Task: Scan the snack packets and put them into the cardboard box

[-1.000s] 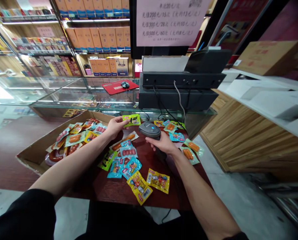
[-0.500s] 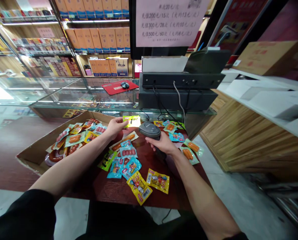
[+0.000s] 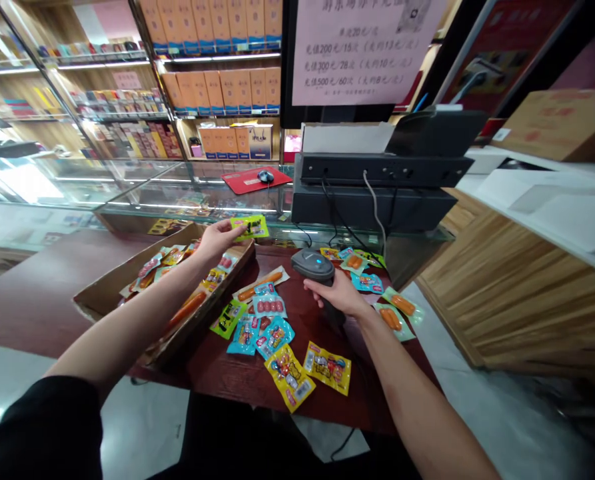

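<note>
Between the fingers of my left hand (image 3: pixel 217 239) is a small yellow-green snack packet (image 3: pixel 252 227), held up over the far edge of the cardboard box (image 3: pixel 164 357). My right hand (image 3: pixel 340 291) wraps round the handle of a dark barcode scanner (image 3: pixel 313 264), which shows a blue light on top. Inside the box lie several packed sausages (image 3: pixel 192 305), partly hidden by my left forearm. On the table between box and scanner is a loose pile of blue packets (image 3: pixel 274 337), a green packet (image 3: pixel 228 319) and two yellow packets (image 3: pixel 328 367).
Right of the scanner lie several more sausage packets (image 3: pixel 391 317) near the table edge (image 3: pixel 427 373). Behind the table stands a glass counter (image 3: pixel 177 193) with a red mouse pad (image 3: pixel 242 181) and a black register unit (image 3: pixel 372 200) with hanging cables. A wooden cabinet (image 3: pixel 517 280) is at right.
My left hand has moved the green packet left, away from the scanner and towards the box. The packet's bright glare has gone, and a blue light now shows on the scanner. The view has shifted slightly.
</note>
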Motion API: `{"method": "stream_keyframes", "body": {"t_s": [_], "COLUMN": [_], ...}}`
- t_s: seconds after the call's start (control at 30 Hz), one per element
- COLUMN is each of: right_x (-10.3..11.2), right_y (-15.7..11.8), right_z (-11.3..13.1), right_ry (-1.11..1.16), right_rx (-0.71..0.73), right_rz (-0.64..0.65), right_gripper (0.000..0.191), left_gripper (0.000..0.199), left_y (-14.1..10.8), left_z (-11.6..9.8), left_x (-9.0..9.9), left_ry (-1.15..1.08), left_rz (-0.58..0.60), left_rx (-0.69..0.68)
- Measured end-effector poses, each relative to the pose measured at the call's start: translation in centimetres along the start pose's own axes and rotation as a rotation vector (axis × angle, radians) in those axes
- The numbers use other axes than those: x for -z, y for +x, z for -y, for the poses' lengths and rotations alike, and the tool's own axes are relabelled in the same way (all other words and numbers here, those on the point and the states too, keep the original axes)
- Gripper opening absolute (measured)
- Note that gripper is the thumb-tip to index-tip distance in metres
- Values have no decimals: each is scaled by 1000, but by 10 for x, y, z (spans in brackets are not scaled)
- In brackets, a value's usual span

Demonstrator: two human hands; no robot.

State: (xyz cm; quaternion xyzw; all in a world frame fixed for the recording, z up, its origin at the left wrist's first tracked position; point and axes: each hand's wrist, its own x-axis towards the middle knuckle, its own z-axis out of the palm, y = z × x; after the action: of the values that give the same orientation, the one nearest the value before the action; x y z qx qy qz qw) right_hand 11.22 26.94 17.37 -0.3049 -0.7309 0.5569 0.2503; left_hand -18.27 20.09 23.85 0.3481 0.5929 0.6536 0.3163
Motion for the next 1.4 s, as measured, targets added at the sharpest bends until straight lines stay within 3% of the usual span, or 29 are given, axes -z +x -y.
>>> {"method": "stream_keyframes", "body": {"t_s": [0.23,0.33,0.43,0.57,0.67,0.93,1.03,1.13,1.27,1.4], "right_x": [-1,-1,-1,-1,0,3,4,4,4,4], "right_y": [0,-1,-2,-2,-1,0,0,0,1,1], "right_z": [4,10,11,10,8,5,5,6,5,4], "right_ry": [-18,-42,-53,-35,-35,7,2,7,7,29], "right_rx": [-2,9,13,17,7,5,14,13,17,6], "right_rz": [-2,-4,-12,1,-1,-20,-27,-14,-14,-24], "right_gripper": [43,44,43,42,42,40,39,38,38,38], "left_gripper": [35,32,32,38,43,51,48,46,45,29], "left_y": [1,-8,-14,-12,-8,-10,-15,-18,-17,-19], "left_z": [-32,-41,-46,-46,-43,-7,12,27,43,51], "left_x": [104,126,128,110,83,-34,-66,-78,-72,-60], "left_ry": [40,99,119,144,160,85,64,103,209,553], "left_rz": [-175,-256,-301,-283,-219,84,190,274,309,361], "left_rx": [-26,-1,1,-45,-79,8,23,22,43,-82]}}
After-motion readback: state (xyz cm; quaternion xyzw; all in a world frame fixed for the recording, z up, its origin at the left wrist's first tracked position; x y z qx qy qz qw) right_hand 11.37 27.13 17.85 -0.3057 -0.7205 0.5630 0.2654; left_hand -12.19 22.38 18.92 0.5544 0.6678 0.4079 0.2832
